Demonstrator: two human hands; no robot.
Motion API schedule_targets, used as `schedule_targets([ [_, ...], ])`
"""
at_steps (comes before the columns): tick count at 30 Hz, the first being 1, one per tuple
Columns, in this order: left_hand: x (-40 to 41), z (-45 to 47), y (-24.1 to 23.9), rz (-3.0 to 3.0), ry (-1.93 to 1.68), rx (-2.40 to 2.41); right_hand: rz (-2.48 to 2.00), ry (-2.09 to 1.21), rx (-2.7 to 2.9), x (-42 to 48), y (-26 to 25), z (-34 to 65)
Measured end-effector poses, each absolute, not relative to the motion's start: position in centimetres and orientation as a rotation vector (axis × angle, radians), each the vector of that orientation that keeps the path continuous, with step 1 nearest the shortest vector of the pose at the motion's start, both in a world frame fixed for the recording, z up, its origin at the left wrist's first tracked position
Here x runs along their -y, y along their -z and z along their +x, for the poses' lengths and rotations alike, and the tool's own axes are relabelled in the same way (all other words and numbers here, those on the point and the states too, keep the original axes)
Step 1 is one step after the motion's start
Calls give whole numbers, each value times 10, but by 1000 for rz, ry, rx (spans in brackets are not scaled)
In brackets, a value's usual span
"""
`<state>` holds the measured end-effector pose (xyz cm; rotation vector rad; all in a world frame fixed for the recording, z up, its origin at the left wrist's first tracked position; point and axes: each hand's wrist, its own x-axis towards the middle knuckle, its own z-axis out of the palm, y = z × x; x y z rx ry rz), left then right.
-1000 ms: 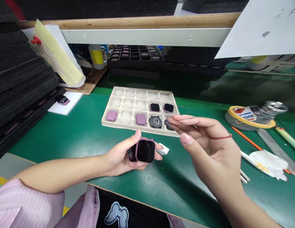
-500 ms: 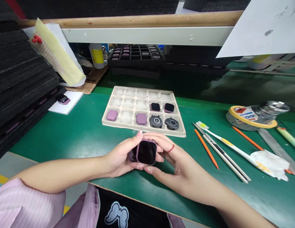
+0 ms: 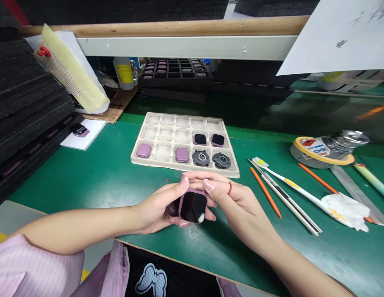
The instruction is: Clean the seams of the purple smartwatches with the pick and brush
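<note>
A purple-framed smartwatch body with a black screen is held upright over the green table's near edge. My left hand wraps it from the left, thumb on its top edge. My right hand closes on its top and right side; a small white bit shows at the screen's lower right corner. Behind them lies a beige compartment tray holding two purple watch bodies, two black-screened ones and two round grey parts.
To the right lie an orange stick, a toothbrush, a metal blade, a crumpled white wipe and a tape roll. A black tray and a bottle stand at the back. Dark foam sheets are stacked at left.
My right hand came in from the tray side and closed on the watch with my left. The white bit that lay beside the watch is now at the screen's corner.
</note>
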<state>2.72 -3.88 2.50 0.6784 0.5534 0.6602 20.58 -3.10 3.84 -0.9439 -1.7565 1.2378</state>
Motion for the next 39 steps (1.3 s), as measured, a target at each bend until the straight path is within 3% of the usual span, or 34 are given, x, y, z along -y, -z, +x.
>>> schedule_targets([
  [9,36,26,-27,653,-681,-537,-1014,-1109,1648,25,-38,215],
  [17,38,29,-25,675,-664,-559,-987,-1226,1641,32,-39,206],
  [39,37,23,-29,636,-631,-557,-986,-899,1374,21,-45,218],
])
